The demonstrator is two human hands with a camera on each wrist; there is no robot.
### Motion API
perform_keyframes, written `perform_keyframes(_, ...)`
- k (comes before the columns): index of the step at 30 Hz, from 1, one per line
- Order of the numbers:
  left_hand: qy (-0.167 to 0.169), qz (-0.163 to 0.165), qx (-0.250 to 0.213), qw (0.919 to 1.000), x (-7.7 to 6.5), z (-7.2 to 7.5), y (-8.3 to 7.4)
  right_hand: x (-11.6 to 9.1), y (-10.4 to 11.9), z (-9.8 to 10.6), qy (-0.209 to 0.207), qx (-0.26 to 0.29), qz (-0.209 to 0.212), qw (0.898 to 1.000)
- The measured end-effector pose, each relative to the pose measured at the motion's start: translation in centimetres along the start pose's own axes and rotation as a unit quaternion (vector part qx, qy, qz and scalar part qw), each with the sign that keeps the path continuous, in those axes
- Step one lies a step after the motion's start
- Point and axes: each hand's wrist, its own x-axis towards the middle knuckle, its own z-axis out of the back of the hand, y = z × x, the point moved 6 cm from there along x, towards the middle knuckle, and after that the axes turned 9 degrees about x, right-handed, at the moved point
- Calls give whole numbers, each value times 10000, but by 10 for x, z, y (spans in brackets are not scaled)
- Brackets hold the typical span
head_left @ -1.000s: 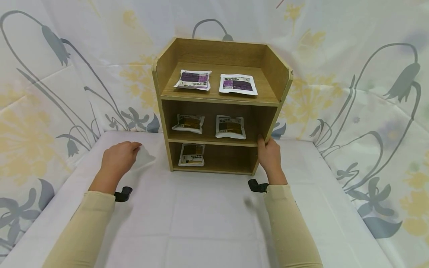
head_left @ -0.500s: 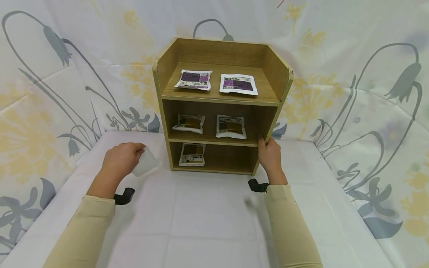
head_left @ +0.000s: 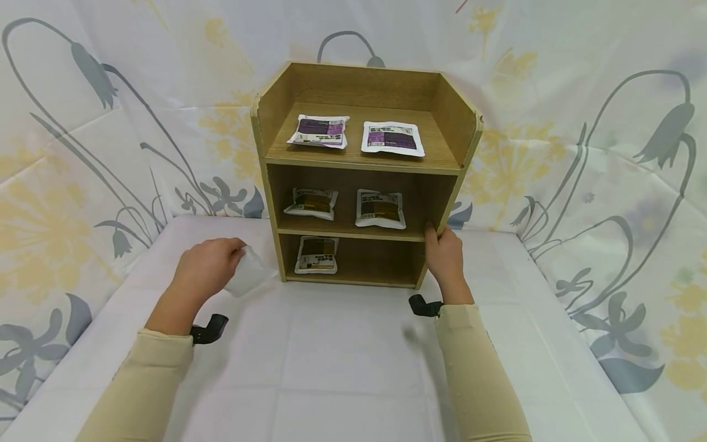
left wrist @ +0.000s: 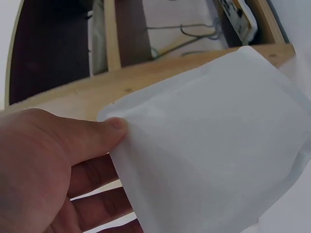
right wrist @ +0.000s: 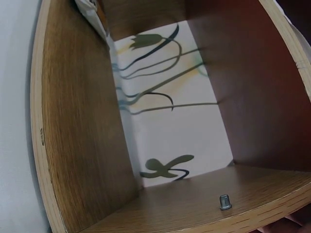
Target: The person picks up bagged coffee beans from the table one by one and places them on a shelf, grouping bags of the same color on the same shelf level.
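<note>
My left hand [head_left: 207, 268] pinches one corner of a flat white packet [left wrist: 209, 141], thumb on its plain face, to the left of a small wooden shelf unit [head_left: 364, 161]. In the head view the packet's far end is close to the unit's lower left side. With my right hand [head_left: 446, 258] I grip the edge of the unit's right side panel, beside the middle and bottom levels; most of those fingers are hidden behind it. One dark-and-gold labelled packet [head_left: 317, 255] stands leaning at the left of the bottom compartment.
Two purple-labelled packets, left [head_left: 319, 132] and right [head_left: 393, 139], lie on the top shelf. Two dark-and-gold ones, left [head_left: 311, 204] and right [head_left: 380, 209], sit on the middle shelf. White cloth [head_left: 342, 356] covers the table; a flowered cloth [head_left: 552, 92] hangs behind. A metal peg [right wrist: 225, 202] sticks out inside the unit.
My left hand has shifted slightly right, toward the unit, and the white packet has turned further into view in its fingers. My right hand and the shelf unit keep their place.
</note>
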Motion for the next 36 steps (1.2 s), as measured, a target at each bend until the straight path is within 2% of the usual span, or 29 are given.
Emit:
perform_keyframes(9,53,-181,-129,9997,-5,4,-19,0,0,-1,7,18,-34,10000)
perform_keyframes(15,-7,-272,-480,9985,-5,6,-29,0,-1,-1,13,-2,-66,10000)
perform_keyframes(21,-72,-350,-728,9967,-4,3,-38,0,0,0,45,43,-95,9999)
perform_keyframes(36,-137,-459,-929,9945,5,-7,-71,1,-1,0,-23,64,-29,10000)
